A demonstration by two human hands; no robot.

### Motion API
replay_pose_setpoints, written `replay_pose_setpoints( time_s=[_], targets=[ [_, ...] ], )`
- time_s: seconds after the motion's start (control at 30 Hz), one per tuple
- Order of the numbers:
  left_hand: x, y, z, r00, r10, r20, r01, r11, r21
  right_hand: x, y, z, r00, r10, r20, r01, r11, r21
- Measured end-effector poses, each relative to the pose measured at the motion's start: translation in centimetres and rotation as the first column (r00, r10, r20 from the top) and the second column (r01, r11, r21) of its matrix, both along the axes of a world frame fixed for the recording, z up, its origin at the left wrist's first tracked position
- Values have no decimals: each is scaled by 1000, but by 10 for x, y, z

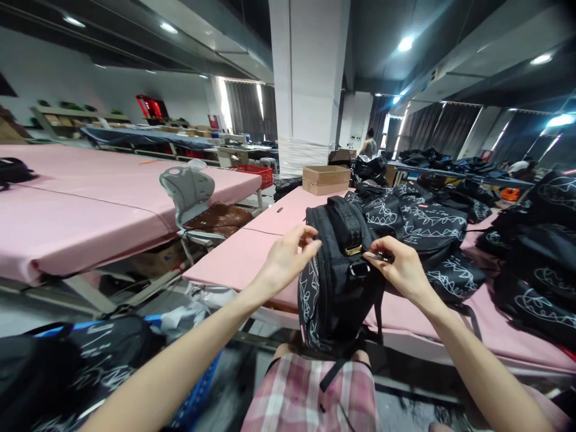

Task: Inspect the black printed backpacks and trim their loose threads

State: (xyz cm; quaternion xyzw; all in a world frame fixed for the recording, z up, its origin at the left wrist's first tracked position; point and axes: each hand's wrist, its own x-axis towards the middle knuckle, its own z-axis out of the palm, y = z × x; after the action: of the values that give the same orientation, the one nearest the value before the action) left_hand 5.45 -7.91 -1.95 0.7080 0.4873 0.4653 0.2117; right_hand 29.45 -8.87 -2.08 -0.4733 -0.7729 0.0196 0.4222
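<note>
A black backpack (348, 288) with white scribble print on its side panel stands upright at the table's front edge, against my lap. Its padded top handle (346, 222) has a gold-coloured label (353, 250) at the near end, and a metal buckle (360, 269) sits below. My left hand (294, 255) is at the bag's upper left edge, thumb and fingertips drawn together in a pinch; whatever lies between them is too small to make out. On the other side, my right hand (400, 264) pinches a small dark, shiny thing (381, 257) beside the label; its kind is unclear.
Several similar printed bags (434, 231) are heaped to the right on the pink-covered table (234, 258). A cardboard box (326, 180) stands behind, near a white pillar (308, 84). At left are a grey chair (189, 192) and, low down, more black bags (103, 354) over a blue crate (200, 384).
</note>
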Motion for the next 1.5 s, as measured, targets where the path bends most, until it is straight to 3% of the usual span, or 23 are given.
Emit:
replay_pose_setpoints(
  time_s=[0.07,0.13,0.27,0.4,0.47,0.53,0.63,0.77,0.87,0.93,1.07,1.17,1.3,1.4,1.5],
  targets=[
    [4,-5,0,993,-39,-109,44,998,47,-2,-1,0,1000,-3,14,3,1000,16],
    [8,-9,1,989,-88,-119,90,996,12,-3,0,0,1000,-4,7,4,1000,24],
    [10,-7,2,995,-100,9,101,986,-136,-2,0,-1,1000,12,-4,-12,1000,10],
    [6,-6,1,975,-189,118,213,947,-241,-1,-1,-1,1000,-11,-10,11,1000,11],
    [5,-8,0,980,-189,57,196,966,-169,-1,-2,-1,1000,-11,-12,11,1000,14],
    [5,-12,-1,990,-100,-96,101,995,-1,-1,-2,-2,1000,0,-12,0,1000,18],
    [7,-16,-1,958,13,-287,46,979,197,-1,-1,-4,1000,11,-14,-10,1000,23],
    [12,-17,6,876,71,-478,77,956,283,-1,-1,-5,1000,27,-16,-26,999,26],
    [14,-16,10,778,102,-620,102,953,285,-1,-2,-4,999,33,-3,-33,999,14],
    [14,-15,10,752,98,-652,112,955,274,0,-3,-4,999,36,-2,-36,999,6],
    [11,-15,5,827,58,-559,121,953,278,0,-4,-3,999,49,-10,-49,999,-7],
    [7,-16,2,907,-31,-420,147,957,248,1,-5,-2,998,55,-10,-55,998,-13],
    [3,-14,0,959,-142,-244,191,962,193,2,-6,-2,997,65,-33,-66,997,-34],
    [2,-13,-5,974,-145,-177,184,956,230,2,-7,-2,997,59,-51,-61,997,-38],
    [5,-14,-9,962,-70,-262,148,946,289,0,-8,-1,997,57,-53,-58,998,-36]
  ],
)
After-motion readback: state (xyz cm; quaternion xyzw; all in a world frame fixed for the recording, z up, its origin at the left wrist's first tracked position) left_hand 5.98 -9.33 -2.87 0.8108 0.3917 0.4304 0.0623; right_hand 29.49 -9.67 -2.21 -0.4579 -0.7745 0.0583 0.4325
